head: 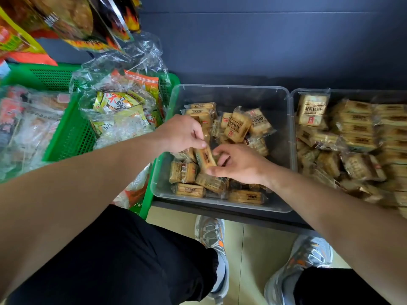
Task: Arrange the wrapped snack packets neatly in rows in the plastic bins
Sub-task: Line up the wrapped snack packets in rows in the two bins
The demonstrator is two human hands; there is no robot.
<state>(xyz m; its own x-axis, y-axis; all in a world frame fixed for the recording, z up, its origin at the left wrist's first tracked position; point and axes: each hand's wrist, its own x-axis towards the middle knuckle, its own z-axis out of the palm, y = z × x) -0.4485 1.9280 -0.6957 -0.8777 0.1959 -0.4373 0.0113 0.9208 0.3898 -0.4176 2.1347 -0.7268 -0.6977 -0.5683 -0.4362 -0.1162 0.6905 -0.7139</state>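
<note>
Dark blue wall [264, 40] stands behind the shelf [242, 216] where two clear bins sit side by side. I see both hands over the middle bin [220, 208]. The left hand [182, 133] pinches the top end of one snack packet [206, 158], and the right hand [240, 166] curls its fingers round the bottom end. That packet is held over the heap near the bin's left side. I think the job is only partly done. Packets in this bin lie every which way. The right bin [294, 100] has tidy rows at the back but a messy pile in front.
</note>
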